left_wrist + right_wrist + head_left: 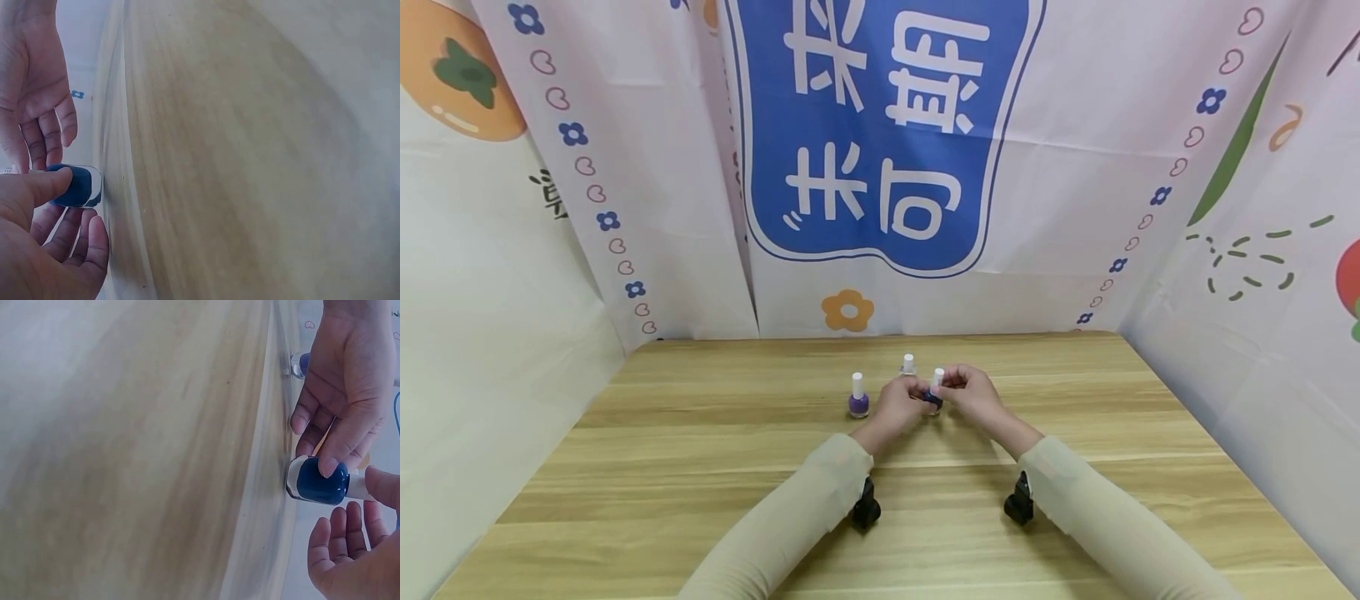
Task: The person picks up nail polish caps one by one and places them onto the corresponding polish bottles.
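A dark blue nail polish bottle [322, 481] with a white cap is between my two hands, close to the tabletop. My left hand [901, 406] pinches its glass body, thumb pressed on the side. My right hand [976, 397] holds the white cap [938, 377] between thumb and finger, with the other fingers loosely bent. Left of my left hand, a purple nail polish bottle [858, 405] with a white cap stands upright. Behind my left hand stands another white-capped bottle [908, 362], its lower part hidden.
The bottles are on a wood-grain table [737, 467], toward its back edge. A white printed cloth [1060, 167] hangs behind and along both sides. Black wrist cameras [866, 507] sit under the sleeves, low over the table.
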The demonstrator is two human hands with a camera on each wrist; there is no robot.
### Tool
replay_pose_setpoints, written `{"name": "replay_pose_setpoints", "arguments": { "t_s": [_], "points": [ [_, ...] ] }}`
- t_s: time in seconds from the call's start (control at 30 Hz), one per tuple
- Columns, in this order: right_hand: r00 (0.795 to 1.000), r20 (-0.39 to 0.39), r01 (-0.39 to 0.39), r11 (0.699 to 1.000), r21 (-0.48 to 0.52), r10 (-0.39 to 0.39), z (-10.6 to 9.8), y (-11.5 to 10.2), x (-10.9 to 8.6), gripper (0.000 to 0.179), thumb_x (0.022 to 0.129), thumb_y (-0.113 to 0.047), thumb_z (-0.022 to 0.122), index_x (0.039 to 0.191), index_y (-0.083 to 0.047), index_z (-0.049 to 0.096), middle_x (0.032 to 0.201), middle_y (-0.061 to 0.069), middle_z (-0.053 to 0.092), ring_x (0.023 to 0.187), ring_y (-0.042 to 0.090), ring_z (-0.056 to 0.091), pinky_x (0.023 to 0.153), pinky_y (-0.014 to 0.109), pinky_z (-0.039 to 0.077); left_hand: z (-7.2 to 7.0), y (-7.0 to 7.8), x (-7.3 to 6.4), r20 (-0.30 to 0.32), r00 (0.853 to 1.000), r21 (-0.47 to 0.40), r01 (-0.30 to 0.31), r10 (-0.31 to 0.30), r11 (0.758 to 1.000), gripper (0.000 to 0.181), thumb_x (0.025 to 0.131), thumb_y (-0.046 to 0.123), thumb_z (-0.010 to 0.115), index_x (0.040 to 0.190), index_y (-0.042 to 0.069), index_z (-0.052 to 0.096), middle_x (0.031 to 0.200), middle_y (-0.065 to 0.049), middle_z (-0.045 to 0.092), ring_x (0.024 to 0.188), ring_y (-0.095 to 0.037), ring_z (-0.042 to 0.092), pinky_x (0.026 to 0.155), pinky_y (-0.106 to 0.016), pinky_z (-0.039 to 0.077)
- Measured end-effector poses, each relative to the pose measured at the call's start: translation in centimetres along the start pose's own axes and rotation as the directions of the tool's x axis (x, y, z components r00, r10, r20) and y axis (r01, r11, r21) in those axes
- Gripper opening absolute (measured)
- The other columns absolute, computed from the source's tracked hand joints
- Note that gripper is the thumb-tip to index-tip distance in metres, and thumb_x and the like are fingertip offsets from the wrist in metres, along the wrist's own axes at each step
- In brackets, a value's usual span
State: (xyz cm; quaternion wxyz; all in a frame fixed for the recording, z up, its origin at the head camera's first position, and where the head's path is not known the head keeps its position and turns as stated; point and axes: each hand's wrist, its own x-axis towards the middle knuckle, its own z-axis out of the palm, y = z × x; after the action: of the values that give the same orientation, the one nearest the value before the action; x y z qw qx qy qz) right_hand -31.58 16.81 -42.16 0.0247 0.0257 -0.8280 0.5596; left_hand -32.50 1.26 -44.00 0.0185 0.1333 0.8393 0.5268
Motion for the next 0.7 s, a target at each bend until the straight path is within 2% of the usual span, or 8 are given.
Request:
{"name": "replay_pose_setpoints", "arguments": {
  "t_s": [0.27,0.7],
  "points": [
    [1.000,-0.004,0.006,1.000,-0.005,-0.006,0.14,0.22,0.07,0.017,0.086,-0.005,0.073,0.097,0.002,0.063,0.092,0.010,0.063,0.085,0.020,0.057,0.072,0.026,0.048,0.01,-0.15,0.16,0.005,1.000,0.008,0.001,-0.001,1.000,0.014,0.081,0.002,0.077,0.093,0.004,0.071,0.085,0.000,0.068,0.081,-0.014,0.061,0.076,-0.031,0.053],
    [1.000,0.030,0.010,1.000,0.004,-0.010,0.27,-0.18,-0.18,0.017,0.087,-0.005,0.072,0.099,0.002,0.062,0.095,0.010,0.063,0.088,0.021,0.058,0.076,0.029,0.050,-0.07,-0.40,0.27,0.007,1.000,0.021,-0.005,0.005,1.000,0.013,0.080,0.002,0.077,0.092,0.004,0.071,0.085,-0.001,0.068,0.081,-0.014,0.062,0.075,-0.030,0.054]
  ]
}}
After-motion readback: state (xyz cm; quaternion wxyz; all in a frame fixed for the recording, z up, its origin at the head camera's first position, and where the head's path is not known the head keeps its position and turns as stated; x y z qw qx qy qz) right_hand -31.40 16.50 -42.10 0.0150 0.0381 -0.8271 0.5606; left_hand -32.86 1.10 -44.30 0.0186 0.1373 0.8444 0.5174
